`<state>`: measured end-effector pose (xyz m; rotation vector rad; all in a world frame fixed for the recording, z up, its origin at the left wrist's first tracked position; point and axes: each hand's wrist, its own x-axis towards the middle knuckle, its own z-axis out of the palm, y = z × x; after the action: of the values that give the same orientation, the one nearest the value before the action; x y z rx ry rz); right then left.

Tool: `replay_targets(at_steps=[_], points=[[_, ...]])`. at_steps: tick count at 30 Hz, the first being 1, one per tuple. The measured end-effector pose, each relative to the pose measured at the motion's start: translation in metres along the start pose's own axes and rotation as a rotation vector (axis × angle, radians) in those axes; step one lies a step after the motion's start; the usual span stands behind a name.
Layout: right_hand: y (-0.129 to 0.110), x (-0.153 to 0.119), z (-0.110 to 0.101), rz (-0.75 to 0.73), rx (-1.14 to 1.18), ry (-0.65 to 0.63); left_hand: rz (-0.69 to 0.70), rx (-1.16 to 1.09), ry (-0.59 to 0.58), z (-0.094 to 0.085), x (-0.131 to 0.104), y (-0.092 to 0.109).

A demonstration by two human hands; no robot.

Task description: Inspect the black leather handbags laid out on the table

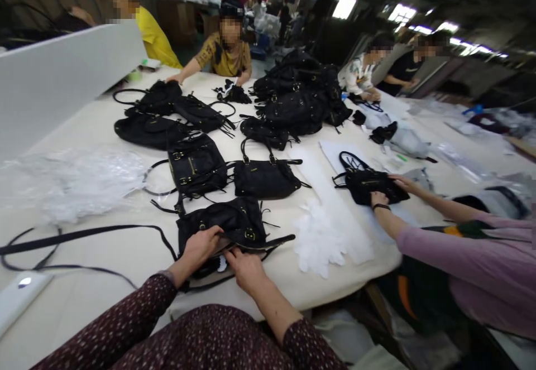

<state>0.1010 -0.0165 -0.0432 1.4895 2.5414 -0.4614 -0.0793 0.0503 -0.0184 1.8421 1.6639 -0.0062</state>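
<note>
Black handbag [218, 217] held at its opening by two bare hands

At the near edge of a wide cream table [364, 272], the handbag is laid down, its gold-toned buckle [250, 234] showing. Its rim appears to be clamped by the left hand [200, 251], whose grip is closed over the edge. The right hand [247, 269] is placed at the same opening; whether its grip is apart or together cannot be told, as the fingertips are hidden. A small white scrap [221, 263] is seen between the hands.

The handbag is judged to be light, soft and floppy, not fragile, with little slip expected. It would best be taken by the firmer rim, one hand on each side, since the loose ties could be snagged.

Just beyond it, a second black bag [266, 180] is set with handles raised. To the right are spread white pieces [320, 239]; farther right, another black bag [364, 185] is handled by a co-worker in a lilac sleeve [439, 253].
</note>
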Motion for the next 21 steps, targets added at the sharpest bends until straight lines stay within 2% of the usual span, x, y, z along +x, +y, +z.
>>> replay_targets(at_steps=[3,5,9,12,14,17,19,21], points=[[-0.003,0.002,0.003,0.013,-0.061,-0.003,-0.003,-0.008,-0.017,0.005,0.004,-0.003],[-0.002,-0.006,0.007,-0.01,-0.06,0.045,-0.017,-0.007,-0.021,0.006,0.006,-0.004],[0.005,-0.042,0.024,-0.176,0.053,0.178,-0.044,-0.008,-0.01,0.007,0.01,-0.007],[0.013,-0.071,0.043,-0.176,0.272,0.289,-0.041,-0.009,-0.019,0.012,0.012,-0.009],[0.019,-0.083,0.054,-0.044,0.467,0.375,-0.024,-0.012,-0.033,0.016,0.012,-0.01],[0.027,-0.084,0.061,0.323,0.724,0.435,0.0,-0.017,-0.049,0.022,0.012,-0.011],[0.031,-0.075,0.06,0.541,0.823,0.392,0.001,-0.015,-0.058,0.024,0.012,-0.011],[0.034,-0.063,0.057,0.659,0.865,0.316,-0.016,-0.017,-0.073,0.025,0.012,-0.01]])
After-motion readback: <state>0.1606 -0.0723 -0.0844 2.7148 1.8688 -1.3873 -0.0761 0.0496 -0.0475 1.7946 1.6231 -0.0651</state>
